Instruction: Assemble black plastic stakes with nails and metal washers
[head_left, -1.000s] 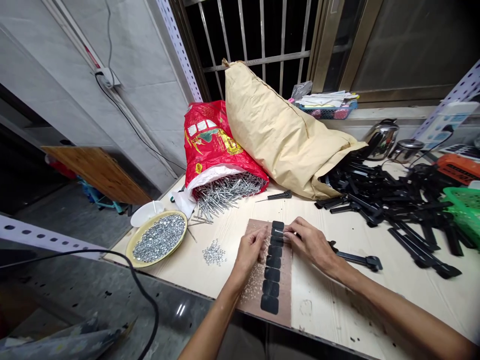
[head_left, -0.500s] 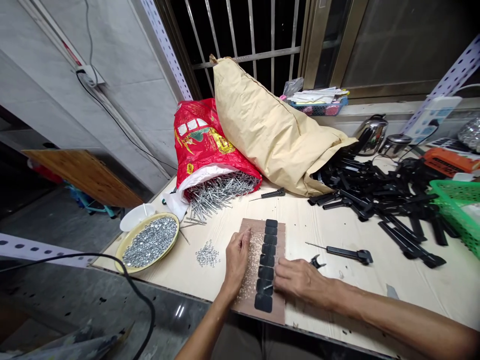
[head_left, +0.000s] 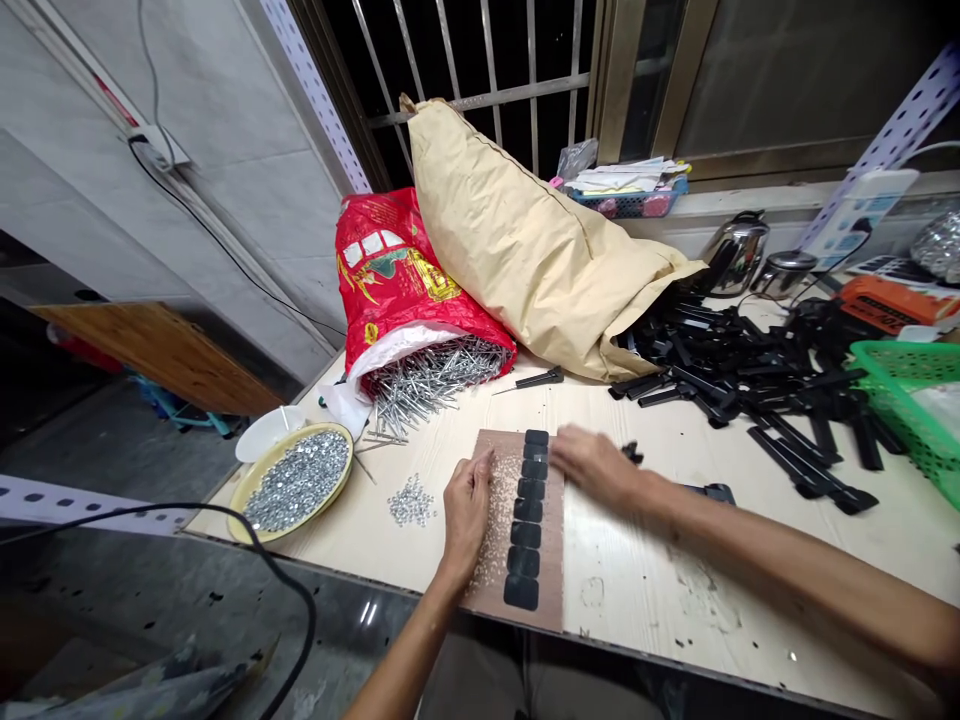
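Observation:
My left hand (head_left: pixel 466 500) rests at the left side of a brown board (head_left: pixel 553 585), fingers pinched together; anything between them is too small to make out. A column of black rounded pads (head_left: pixel 523 562) runs down the board, with small pale bits (head_left: pixel 495 540) scattered left of it. My right hand (head_left: pixel 596 465), slightly blurred, is closed near the column's far end. From behind its knuckles sticks the dark forked end of a black tool (head_left: pixel 634 452); the rest is hidden in the hand. Under my right forearm a black handled piece (head_left: pixel 716 492) is partly covered.
Clear little discs (head_left: pixel 411 502) lie left of the board, near a yellow bowl (head_left: pixel 346 470) of metal washers. A red bag (head_left: pixel 390 260) spills nails; a tan paper sack (head_left: pixel 517 240) opens toward piled black parts (head_left: pixel 727 360). A green basket (head_left: pixel 877 355) stands right.
My right hand has moved away from me along the pads, from the near end to the far end, with the forked black tool. My left hand stays beside the board. The view has shifted slightly.

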